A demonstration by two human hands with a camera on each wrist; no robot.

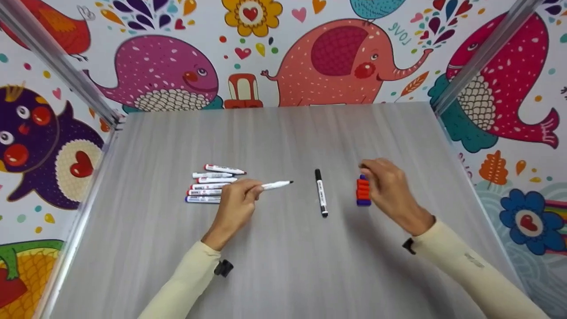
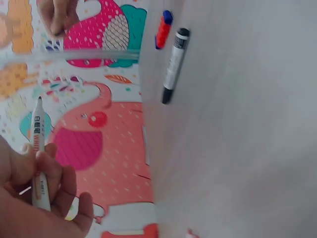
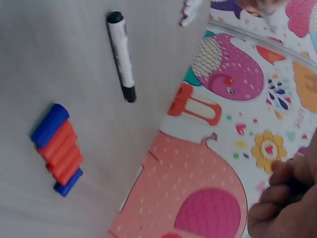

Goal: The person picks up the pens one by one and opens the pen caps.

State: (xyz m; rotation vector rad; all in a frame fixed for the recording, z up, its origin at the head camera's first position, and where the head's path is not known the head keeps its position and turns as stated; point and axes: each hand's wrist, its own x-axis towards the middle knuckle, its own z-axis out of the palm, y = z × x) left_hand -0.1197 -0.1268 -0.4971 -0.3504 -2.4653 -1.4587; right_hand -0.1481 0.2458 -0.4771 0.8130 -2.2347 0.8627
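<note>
My left hand [image 1: 239, 199] pinches an uncapped whiteboard marker [image 1: 277, 185], its dark tip pointing right; in the left wrist view the marker [image 2: 38, 129] stands tip up between thumb and fingers. Raised over the right side, my right hand [image 1: 392, 190] grips a small black marker cap [image 3: 295, 187], mostly hidden by the fingers. Just beside and below that hand lies a row of red and blue marker caps [image 1: 363, 191], side by side on the table. Between the hands rests a capped black marker [image 1: 321, 193]. Several uncapped markers [image 1: 205, 193] lie left of and partly behind my left hand.
The grey wood-grain table [image 1: 283, 266] meets patterned walls at its back and sides. Metal posts [image 1: 478, 57] rise at both back corners.
</note>
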